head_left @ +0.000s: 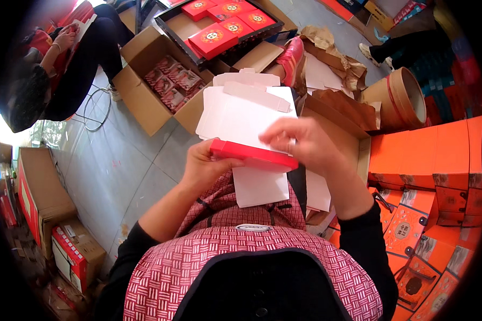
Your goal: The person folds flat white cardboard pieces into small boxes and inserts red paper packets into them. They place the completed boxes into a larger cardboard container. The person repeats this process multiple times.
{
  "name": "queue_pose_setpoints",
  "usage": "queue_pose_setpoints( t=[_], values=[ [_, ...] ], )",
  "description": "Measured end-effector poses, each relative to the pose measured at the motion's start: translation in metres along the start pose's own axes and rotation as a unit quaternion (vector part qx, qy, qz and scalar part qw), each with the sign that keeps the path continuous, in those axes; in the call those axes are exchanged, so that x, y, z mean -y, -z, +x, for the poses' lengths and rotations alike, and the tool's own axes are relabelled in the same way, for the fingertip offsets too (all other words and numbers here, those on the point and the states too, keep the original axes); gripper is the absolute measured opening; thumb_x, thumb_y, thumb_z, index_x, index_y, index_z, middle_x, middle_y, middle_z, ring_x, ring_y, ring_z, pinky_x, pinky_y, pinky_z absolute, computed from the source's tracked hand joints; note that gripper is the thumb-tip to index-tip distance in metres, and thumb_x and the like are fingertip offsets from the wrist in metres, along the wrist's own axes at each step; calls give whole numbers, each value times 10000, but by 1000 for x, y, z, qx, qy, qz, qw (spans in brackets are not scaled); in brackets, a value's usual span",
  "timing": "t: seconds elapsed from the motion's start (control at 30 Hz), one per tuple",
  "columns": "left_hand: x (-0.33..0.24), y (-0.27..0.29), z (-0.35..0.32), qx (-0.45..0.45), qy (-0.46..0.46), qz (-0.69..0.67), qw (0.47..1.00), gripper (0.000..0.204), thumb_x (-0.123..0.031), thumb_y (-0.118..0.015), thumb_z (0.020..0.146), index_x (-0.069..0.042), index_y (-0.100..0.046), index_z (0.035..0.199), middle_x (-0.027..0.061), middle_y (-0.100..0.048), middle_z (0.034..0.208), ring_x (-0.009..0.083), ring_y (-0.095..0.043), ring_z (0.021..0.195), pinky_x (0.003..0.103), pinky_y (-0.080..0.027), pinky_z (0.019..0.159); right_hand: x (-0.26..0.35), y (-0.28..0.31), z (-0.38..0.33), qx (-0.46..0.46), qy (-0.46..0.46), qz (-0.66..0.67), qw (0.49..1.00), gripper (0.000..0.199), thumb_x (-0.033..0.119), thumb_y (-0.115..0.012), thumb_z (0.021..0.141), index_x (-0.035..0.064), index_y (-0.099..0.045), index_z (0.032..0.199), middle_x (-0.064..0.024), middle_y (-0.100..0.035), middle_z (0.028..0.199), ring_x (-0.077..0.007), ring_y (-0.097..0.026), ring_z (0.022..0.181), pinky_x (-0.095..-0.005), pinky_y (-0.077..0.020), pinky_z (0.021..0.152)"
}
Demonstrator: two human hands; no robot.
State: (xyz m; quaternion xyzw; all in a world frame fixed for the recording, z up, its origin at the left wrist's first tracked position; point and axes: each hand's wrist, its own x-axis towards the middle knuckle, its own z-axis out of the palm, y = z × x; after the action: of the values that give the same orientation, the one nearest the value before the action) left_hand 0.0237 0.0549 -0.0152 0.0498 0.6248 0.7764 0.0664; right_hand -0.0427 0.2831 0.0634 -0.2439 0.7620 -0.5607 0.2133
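Note:
A flat red carton (254, 154) is held over my lap. My left hand (204, 165) grips its left end, thumb along the near side and fingers beneath or behind. Over the carton's right end is my right hand (311, 142), fingers bent and smeared by motion; I cannot tell whether it touches the carton. Behind the carton lie flattened white carton blanks (227, 115) with pale pink flaps, resting across my knees. Another white panel (260, 188) shows below the carton, against my red-and-white patterned apron (187, 251).
Ahead, an open cardboard box (136, 101) holds several red-and-white packets. Beyond it, a black tray (171, 32) carries red boxes. Orange boxes (412, 150) are stacked at right, near a brown drum (383, 101). Another person (88, 59) sits at far left.

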Motion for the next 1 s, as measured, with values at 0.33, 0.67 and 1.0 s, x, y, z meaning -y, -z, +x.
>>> queue_pose_setpoints(
  t=[0.33,0.67,1.0],
  values=[
    [-13,20,4,31,-2,-25,999,233,-170,-619,912,31,-674,1015,27,-682,869,101,-614,822,248,-496,760,22,-8,-47,-111,16,-112,987,158,26,-711,755,-3,-646,896,-64,-621,757,-109,-582,641,-251,-468,583],
    [-11,27,6,-12,28,-97,995,157,-132,-568,943,3,-612,1010,27,-659,956,70,-591,852,217,-467,771,6,40,-45,-35,118,-51,991,148,122,-697,827,8,-667,917,-51,-634,830,-120,-607,784,-269,-485,705],
    [-6,7,-6,-9,74,-41,996,143,-122,-556,948,5,-598,995,17,-645,907,45,-558,793,201,-450,723,-120,11,73,-103,-73,-347,929,325,222,-707,707,1,-641,937,-187,-661,905,-337,-627,878,-384,-492,806]
  ],
)
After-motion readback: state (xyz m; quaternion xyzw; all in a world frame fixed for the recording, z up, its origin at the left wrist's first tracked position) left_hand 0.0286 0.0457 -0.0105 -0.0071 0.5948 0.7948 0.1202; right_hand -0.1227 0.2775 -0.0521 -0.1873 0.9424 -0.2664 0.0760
